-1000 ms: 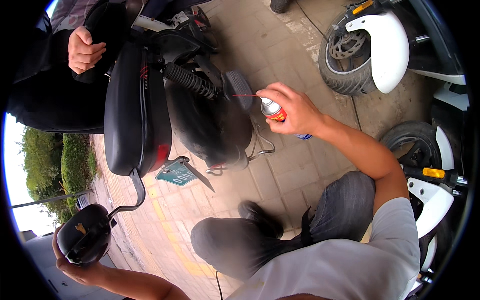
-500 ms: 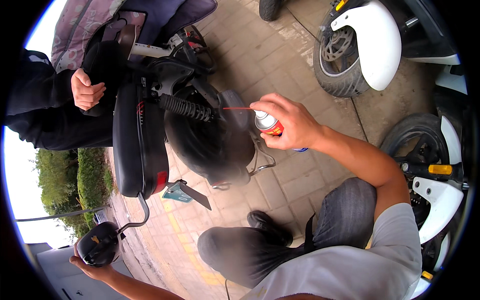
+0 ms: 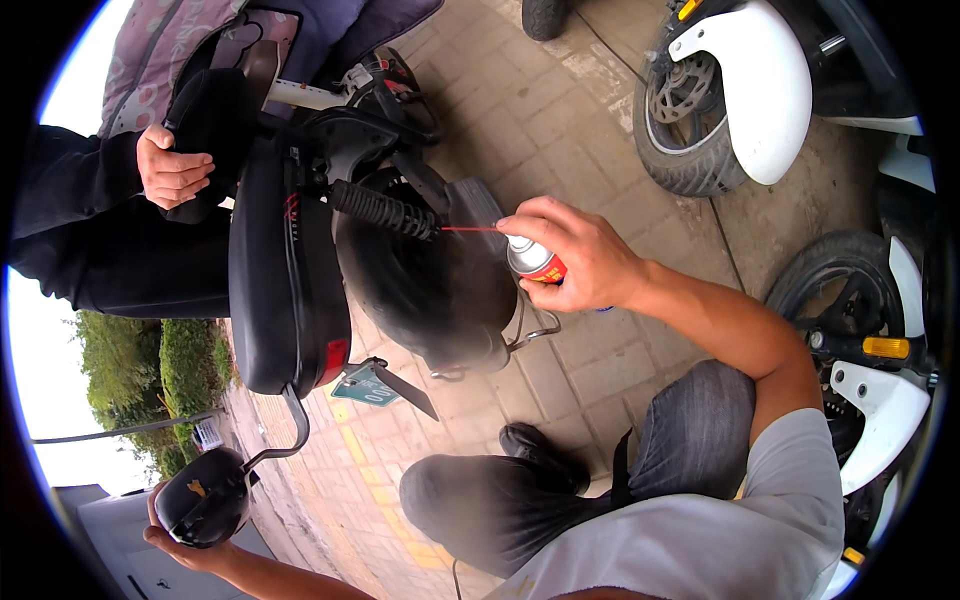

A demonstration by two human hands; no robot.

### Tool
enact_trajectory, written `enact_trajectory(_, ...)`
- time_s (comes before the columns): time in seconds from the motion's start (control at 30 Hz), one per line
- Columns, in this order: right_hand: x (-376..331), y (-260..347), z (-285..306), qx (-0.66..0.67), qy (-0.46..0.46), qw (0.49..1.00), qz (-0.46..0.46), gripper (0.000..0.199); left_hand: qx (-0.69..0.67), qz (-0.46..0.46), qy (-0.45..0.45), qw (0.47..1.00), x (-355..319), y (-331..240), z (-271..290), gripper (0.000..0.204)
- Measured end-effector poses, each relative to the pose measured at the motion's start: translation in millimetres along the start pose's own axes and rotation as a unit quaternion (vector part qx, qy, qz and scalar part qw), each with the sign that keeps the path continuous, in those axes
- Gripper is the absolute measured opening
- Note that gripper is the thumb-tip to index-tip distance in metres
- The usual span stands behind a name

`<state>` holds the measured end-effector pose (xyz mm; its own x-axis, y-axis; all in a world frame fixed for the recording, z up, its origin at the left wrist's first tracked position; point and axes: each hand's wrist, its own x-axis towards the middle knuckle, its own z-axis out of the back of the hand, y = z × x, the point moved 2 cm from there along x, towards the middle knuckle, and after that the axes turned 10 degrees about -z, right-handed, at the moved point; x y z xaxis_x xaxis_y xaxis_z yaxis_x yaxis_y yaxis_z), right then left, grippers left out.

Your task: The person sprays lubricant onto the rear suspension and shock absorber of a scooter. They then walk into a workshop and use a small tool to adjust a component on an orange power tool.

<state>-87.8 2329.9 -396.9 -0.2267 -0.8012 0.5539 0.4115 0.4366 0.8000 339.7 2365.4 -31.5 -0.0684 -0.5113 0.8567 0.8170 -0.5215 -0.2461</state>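
The spray can (image 3: 541,265) sits in the right hand (image 3: 580,255), fingers curled closed around it, its red straw (image 3: 468,229) pointing at the lower end of the scooter's spring (image 3: 380,208). The left hand (image 3: 195,556), partly open, cups a black pad (image 3: 207,498) on a bent bar (image 3: 299,425) behind the long seat (image 3: 268,270).

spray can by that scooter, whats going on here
The person's right hand holds a spray can, its thin red straw aimed at the lower end of a coil spring beside the rear wheel. Whether the straw touches anything is unclear. The left hand grips a rounded black part on a curved bracket behind the seat. Another person's hand is near the seat, apart from the can.
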Motion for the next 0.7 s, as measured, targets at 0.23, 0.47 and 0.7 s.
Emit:
enact_trajectory(0.23, 4, 4, 1, -0.008, 0.006, 1.0, 0.003, 0.065, -0.024, 0.035, -0.024, 0.999, -21, -21, -26, 0.069)
enact_trajectory(0.47, 40, 38, 6, -0.087, 0.033, 0.994, -0.065, 0.06, 0.019, -0.071, 0.21, 0.975, -21, -97, -52, 0.07)
enact_trajectory(0.7, 59, 143, 4, -0.094, -0.076, 0.947, -0.296, 0.067, -0.032, -0.125, 0.469, 0.874, 14, -94, -38, 0.055)
